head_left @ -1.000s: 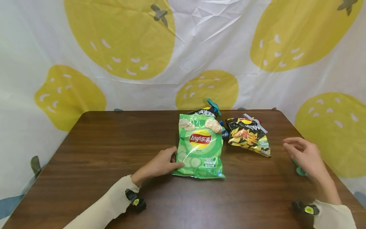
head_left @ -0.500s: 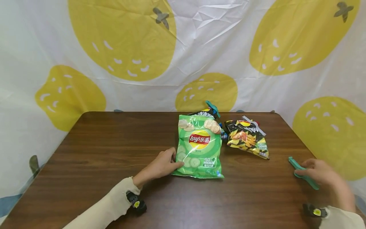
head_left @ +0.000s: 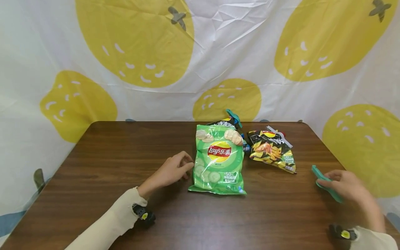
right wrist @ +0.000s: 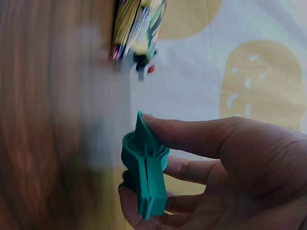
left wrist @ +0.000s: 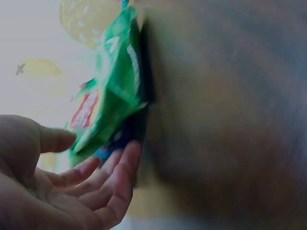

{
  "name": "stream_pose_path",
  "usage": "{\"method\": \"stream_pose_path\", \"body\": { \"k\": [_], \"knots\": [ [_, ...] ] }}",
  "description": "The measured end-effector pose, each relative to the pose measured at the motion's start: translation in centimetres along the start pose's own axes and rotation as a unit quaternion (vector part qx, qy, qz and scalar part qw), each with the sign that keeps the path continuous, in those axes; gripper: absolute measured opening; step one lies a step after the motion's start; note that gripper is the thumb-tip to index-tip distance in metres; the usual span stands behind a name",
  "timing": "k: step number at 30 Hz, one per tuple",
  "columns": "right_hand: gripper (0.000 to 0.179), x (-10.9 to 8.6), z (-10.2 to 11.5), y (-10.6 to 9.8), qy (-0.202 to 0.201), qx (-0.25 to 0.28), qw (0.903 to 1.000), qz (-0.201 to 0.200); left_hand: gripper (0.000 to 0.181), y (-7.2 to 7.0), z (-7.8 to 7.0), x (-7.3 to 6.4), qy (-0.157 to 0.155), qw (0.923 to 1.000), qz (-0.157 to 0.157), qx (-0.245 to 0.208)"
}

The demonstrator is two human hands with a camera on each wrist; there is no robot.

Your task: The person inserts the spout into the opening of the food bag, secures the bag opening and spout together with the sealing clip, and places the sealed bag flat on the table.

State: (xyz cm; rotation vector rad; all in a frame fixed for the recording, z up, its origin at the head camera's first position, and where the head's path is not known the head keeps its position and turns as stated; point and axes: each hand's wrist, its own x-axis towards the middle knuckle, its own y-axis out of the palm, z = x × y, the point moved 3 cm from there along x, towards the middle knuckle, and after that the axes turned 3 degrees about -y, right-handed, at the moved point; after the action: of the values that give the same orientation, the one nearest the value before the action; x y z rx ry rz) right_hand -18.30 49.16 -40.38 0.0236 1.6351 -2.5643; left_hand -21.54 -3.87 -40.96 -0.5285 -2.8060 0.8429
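A green Lay's chip bag (head_left: 218,159) lies face up in the middle of the table. Just off its left edge is my left hand (head_left: 168,172), its fingers loosely bent with nothing held; the left wrist view shows the palm and spread fingers (left wrist: 115,187) beside the bag. At the table's right side, my right hand (head_left: 345,185) pinches a teal bag clip (head_left: 325,184) between thumb and fingers. In the right wrist view the clip (right wrist: 148,167) appears end-on, with the thumb on its top and the other fingertips partly hidden behind it.
A black-and-yellow chip bag (head_left: 270,151) with a white clip (head_left: 280,136) lies to the right of the green bag. Behind the green bag, a dark bag (head_left: 223,122) carrying a teal clip (head_left: 233,117) is partly hidden. A lemon-print cloth (head_left: 156,104) hangs behind the table.
My right hand has come down on the teal clip, gripped it and shifted it slightly. My left hand has let go of the green bag's edge and drawn back a little leftward.
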Motion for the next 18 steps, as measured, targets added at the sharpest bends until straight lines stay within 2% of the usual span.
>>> {"method": "stream_pose_path", "body": {
  "k": [4,8,12,14,18],
  "knots": [
    [0.051,0.1,2.3,0.0,-0.046,0.005,0.9978,-0.048,0.019,-2.2,-0.5,-0.1,0.02,0.9982,-0.052,0.019],
    [0.045,-0.3,6.0,-0.1,-0.086,0.01,0.9918,-0.094,0.019,-3.6,-1.4,-0.2,0.039,0.9966,-0.072,0.002],
    [0.038,-0.8,10.1,-0.2,-0.121,0.014,0.9838,-0.132,0.019,-3.6,-2.3,-0.2,0.055,0.9958,-0.067,-0.028],
    [0.035,-0.8,12.2,0.0,-0.149,0.017,0.9771,-0.15,0.019,-3.3,-2.7,-0.4,0.063,0.9953,-0.064,-0.038],
    [0.032,-0.6,16.8,0.7,-0.219,0.016,0.9611,-0.167,0.014,-2.6,-3.6,-0.6,0.084,0.9925,-0.076,-0.046]
  ]
}}
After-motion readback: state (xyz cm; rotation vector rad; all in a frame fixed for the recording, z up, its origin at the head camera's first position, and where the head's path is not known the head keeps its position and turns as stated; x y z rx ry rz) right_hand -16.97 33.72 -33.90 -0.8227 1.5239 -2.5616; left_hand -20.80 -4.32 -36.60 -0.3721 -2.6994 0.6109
